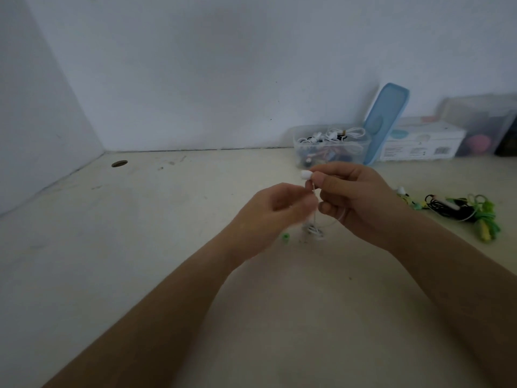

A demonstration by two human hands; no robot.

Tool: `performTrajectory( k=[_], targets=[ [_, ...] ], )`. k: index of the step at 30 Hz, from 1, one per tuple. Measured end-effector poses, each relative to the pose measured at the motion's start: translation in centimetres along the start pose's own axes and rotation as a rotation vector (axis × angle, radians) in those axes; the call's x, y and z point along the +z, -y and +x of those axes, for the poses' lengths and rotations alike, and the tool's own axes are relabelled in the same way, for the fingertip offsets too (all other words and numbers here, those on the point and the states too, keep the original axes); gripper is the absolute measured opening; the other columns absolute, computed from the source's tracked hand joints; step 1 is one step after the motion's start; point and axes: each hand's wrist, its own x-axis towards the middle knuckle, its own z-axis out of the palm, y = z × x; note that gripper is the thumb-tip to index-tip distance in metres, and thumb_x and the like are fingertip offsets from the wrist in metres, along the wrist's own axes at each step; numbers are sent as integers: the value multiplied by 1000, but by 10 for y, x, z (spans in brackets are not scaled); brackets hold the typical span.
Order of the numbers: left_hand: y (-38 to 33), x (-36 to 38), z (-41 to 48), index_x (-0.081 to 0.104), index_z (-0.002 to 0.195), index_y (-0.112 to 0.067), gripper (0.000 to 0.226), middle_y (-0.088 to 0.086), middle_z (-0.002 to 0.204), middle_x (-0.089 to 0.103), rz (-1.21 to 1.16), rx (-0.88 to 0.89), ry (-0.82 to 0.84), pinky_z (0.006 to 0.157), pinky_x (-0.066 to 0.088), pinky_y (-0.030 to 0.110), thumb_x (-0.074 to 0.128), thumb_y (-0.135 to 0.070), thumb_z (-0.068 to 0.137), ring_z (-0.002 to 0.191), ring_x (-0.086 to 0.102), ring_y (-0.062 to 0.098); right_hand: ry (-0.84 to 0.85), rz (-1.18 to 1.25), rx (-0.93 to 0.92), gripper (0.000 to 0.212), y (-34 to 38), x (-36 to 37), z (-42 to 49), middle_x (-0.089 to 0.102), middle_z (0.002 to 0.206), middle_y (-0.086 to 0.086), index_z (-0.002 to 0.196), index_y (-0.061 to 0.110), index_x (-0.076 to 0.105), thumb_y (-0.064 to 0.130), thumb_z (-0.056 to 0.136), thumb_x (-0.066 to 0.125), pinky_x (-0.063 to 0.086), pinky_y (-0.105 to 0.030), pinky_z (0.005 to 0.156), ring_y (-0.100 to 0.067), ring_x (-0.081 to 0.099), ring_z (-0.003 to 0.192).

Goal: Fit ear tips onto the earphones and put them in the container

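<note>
Pale matte walls meet in a corner behind a cream, lightly scuffed table point(140, 219). Above it the right hand point(361, 203) pinches a white earphone point(305, 174) between thumb and forefinger, its smooth rounded bud poking out leftward. Its thin white cable point(340, 218) droops to a loose coil point(314, 231) on the table. The left hand point(268, 217) is blurred, fingers curled beside the cable; whether it grips anything cannot be told. A small green ear tip point(285, 237) lies near the coil. Back right, a clear plastic container point(297, 144) holds tangled earphones, a glossy blue lid point(387, 121) leaning against it. Green and black earphones point(470, 214) lie heaped far right.
</note>
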Motion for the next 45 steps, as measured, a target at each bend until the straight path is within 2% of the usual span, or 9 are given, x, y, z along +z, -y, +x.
performTrajectory(
  k=[3, 6, 12, 19, 25, 31, 35, 40, 45],
  targets=[
    [1, 12, -2, 60, 119, -31, 57, -23, 106, 62, 352, 14, 139, 74, 40, 7, 87, -39, 69, 91, 54, -13, -10, 69, -26, 18, 3, -1, 1, 62, 78, -6, 92, 6, 75, 14, 79, 66, 47, -20, 49, -4, 32, 43],
    [6, 20, 2, 62, 118, -27, 54, -16, 107, 61, 586, 118, 73, 70, 35, 5, 87, -33, 70, 88, 51, -5, -39, 92, -19, 15, 2, -3, 1, 62, 78, -4, 91, 6, 73, 14, 82, 65, 46, -19, 50, -5, 30, 43],
    [15, 8, 14, 71, 97, -32, 19, -17, 94, 69, 496, 189, -125, 69, 39, 4, 78, -28, 80, 85, 60, -1, -86, 167, -45, 17, 2, -7, -1, 64, 77, -2, 92, 9, 74, 16, 80, 66, 46, -18, 52, -5, 31, 44],
    [18, 6, 21, 72, 97, -32, 17, -16, 95, 70, 486, 212, -181, 68, 40, 4, 77, -28, 82, 86, 60, -3, -178, 187, -47, 13, -3, -9, 1, 60, 80, -3, 100, 4, 69, 6, 95, 58, 48, -19, 53, -4, 35, 43],
    [9, -2, 25, 72, 93, -34, 12, -18, 96, 71, 368, 185, -239, 73, 52, 19, 76, -28, 83, 86, 65, 0, -218, 320, 1, 13, -2, -11, 9, 57, 75, -2, 103, 2, 65, 4, 98, 53, 46, -21, 52, -6, 33, 45],
    [-28, 0, 32, 70, 97, -14, 12, 4, 83, 75, 15, 84, -176, 55, 56, 28, 69, -24, 91, 65, 73, 25, -269, 458, 73, 20, 13, -2, 28, 56, 64, -2, 106, 7, 63, -1, 97, 47, 36, -19, 46, -7, 36, 46],
    [-44, 5, 69, 69, 102, -16, 18, 3, 80, 75, 9, 59, -253, 52, 53, 26, 70, -29, 89, 60, 70, 17, -285, 430, 91, 19, 36, -11, 52, 55, 59, 0, 91, 7, 64, 3, 97, 46, 34, -17, 46, -5, 38, 46],
    [-49, 3, 140, 72, 85, -14, 9, 16, 86, 73, -56, -15, -297, 66, 60, 39, 69, -22, 90, 61, 63, 19, -464, 385, 93, 20, 62, -41, 107, 48, 60, -1, 85, 7, 63, 0, 95, 48, 30, -19, 48, -9, 39, 50],
    [-40, -2, 210, 69, 81, -26, 7, 2, 88, 74, 118, 1, -330, 79, 60, 38, 72, -25, 87, 70, 67, 17, -558, 212, 97, 17, 67, -78, 168, 52, 65, -2, 87, 9, 66, 1, 93, 52, 36, -19, 48, -10, 45, 54]
  ],
)
